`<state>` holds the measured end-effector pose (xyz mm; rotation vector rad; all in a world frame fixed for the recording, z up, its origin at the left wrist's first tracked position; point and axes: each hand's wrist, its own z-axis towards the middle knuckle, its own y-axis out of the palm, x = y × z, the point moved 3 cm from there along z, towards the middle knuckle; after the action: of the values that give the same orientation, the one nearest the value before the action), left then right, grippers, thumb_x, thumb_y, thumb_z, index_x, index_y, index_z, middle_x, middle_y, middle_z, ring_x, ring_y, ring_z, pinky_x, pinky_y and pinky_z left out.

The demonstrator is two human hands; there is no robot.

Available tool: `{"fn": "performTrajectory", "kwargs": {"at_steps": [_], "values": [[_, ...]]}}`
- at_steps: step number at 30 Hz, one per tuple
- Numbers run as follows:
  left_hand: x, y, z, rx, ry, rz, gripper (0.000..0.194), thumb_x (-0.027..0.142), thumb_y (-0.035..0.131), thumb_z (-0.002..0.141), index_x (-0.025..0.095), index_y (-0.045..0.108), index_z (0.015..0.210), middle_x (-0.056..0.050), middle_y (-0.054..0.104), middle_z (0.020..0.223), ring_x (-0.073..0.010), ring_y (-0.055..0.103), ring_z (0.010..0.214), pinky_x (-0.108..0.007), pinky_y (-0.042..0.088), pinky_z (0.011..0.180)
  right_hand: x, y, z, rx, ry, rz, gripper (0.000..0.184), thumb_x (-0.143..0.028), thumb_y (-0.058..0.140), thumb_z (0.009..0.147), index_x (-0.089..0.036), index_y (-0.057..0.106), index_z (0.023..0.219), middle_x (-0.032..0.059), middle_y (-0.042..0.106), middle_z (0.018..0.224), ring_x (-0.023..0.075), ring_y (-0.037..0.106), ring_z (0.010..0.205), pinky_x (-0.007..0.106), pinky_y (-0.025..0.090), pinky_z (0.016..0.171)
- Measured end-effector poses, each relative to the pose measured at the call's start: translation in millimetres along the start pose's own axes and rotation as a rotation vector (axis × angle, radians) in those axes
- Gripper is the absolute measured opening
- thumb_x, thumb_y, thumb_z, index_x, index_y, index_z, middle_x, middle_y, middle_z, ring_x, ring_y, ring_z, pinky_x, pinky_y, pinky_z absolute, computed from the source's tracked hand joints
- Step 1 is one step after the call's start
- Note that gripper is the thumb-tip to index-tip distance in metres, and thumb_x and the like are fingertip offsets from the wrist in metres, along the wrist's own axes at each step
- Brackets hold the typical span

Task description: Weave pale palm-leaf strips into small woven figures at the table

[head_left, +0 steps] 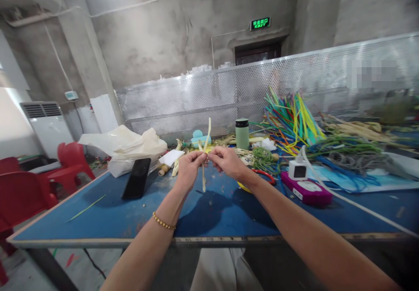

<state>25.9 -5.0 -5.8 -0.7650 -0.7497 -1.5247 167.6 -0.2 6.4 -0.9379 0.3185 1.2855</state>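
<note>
Above the blue table (131,219), my left hand (190,169) and my right hand (227,161) meet, fingertips almost touching. A pale, flat plant-fibre strip (204,179) hangs down from my left hand's pinch. From between the fingertips another pale length (208,129) stands upward; whether it is the same strip I cannot tell. My right thumb and fingers are closed at the crossing of these pieces, and the exact grip is hidden. Scissors with red and yellow handles (266,175) lie partly behind my right forearm.
A black phone (136,179) leans at the left, before a crumpled pale bag (131,145). At the back stand a green bottle (242,136) and colourful strips (294,118). A magenta box (306,188) carries a white charger (297,169) with a cable. Behind runs a perforated metal screen (183,101).
</note>
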Motion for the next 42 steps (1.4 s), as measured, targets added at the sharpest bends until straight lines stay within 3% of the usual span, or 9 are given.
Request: {"fn": "performTrajectory", "kwargs": {"at_steps": [6, 17, 21, 25, 29, 32, 36, 42], "values": [[-5, -1.0, -1, 0.080, 0.014, -0.010, 0.021, 0.035, 0.065, 0.074, 0.014, 0.067, 0.072, 0.001, 0.059, 0.060, -0.0112, 0.050, 0.058, -0.024, 0.038, 0.060, -1, 3, 1, -0.033, -0.013, 0.047, 0.024, -0.037, 0.053, 0.083, -0.019, 0.051, 0.069, -0.0040, 0.052, 0.054, 0.0091, 0.049, 0.042, 0.022, 0.038, 0.043], [-7, -0.6, -1, 0.124, -0.016, -0.084, 0.022, 0.035, 0.067, 0.072, 0.014, 0.065, 0.073, 0.001, 0.059, 0.060, -0.0098, 0.049, 0.056, -0.023, 0.038, 0.058, -3, 7, -1, -0.052, -0.057, 0.017, 0.025, -0.036, 0.052, 0.085, -0.019, 0.049, 0.067, -0.0052, 0.049, 0.050, 0.0086, 0.046, 0.041, 0.021, 0.036, 0.044], [-15, -2.6, 2, 0.009, -0.086, -0.158, 0.026, 0.038, 0.069, 0.071, 0.013, 0.067, 0.076, -0.001, 0.061, 0.064, -0.0104, 0.051, 0.058, -0.024, 0.041, 0.061, 0, 3, 2, -0.055, -0.048, 0.005, 0.031, -0.041, 0.051, 0.086, -0.018, 0.050, 0.065, -0.0028, 0.054, 0.054, 0.0095, 0.050, 0.045, 0.022, 0.038, 0.047], [-16, 1.7, 1, -0.162, -0.107, -0.193, 0.028, 0.039, 0.069, 0.073, 0.012, 0.070, 0.083, -0.005, 0.064, 0.072, -0.0128, 0.056, 0.066, -0.027, 0.044, 0.070, 1, -10, 7, 0.099, -0.026, -0.027, 0.036, -0.047, 0.051, 0.085, -0.016, 0.057, 0.067, 0.0009, 0.060, 0.061, 0.0118, 0.053, 0.055, 0.023, 0.040, 0.052], [-11, 9.1, -4, -0.306, -0.137, -0.181, 0.034, 0.043, 0.068, 0.075, 0.012, 0.073, 0.086, -0.008, 0.067, 0.078, -0.0148, 0.058, 0.071, -0.030, 0.044, 0.074, -3, -16, 7, 0.113, -0.010, 0.052, 0.030, -0.043, 0.061, 0.078, -0.015, 0.060, 0.065, 0.0008, 0.060, 0.061, 0.0119, 0.052, 0.057, 0.024, 0.040, 0.055], [-7, 8.4, -5, -0.331, -0.155, -0.166, 0.040, 0.049, 0.060, 0.080, 0.011, 0.073, 0.086, -0.010, 0.068, 0.077, -0.0162, 0.058, 0.071, -0.030, 0.044, 0.071, -7, -20, 6, 0.139, -0.016, 0.069, 0.028, -0.040, 0.063, 0.077, -0.015, 0.060, 0.064, -0.0003, 0.057, 0.059, 0.0106, 0.048, 0.055, 0.024, 0.038, 0.054], [-3, 5.2, -6, -0.363, -0.152, -0.081, 0.033, 0.043, 0.065, 0.077, 0.012, 0.074, 0.083, -0.007, 0.065, 0.067, -0.0127, 0.053, 0.060, -0.028, 0.040, 0.063, -11, -20, 4, 0.057, -0.067, 0.109, 0.026, -0.039, 0.061, 0.078, -0.015, 0.061, 0.067, -0.0010, 0.056, 0.060, 0.0102, 0.048, 0.055, 0.024, 0.038, 0.053], [0, 7.7, -9, -0.412, -0.126, -0.064, 0.025, 0.038, 0.069, 0.074, 0.013, 0.074, 0.073, -0.008, 0.067, 0.070, -0.0139, 0.052, 0.067, -0.028, 0.038, 0.065, -11, -9, 1, -0.106, -0.030, 0.176, 0.027, -0.044, 0.057, 0.081, -0.017, 0.062, 0.076, -0.0008, 0.058, 0.061, 0.0119, 0.052, 0.054, 0.025, 0.042, 0.054]]}}
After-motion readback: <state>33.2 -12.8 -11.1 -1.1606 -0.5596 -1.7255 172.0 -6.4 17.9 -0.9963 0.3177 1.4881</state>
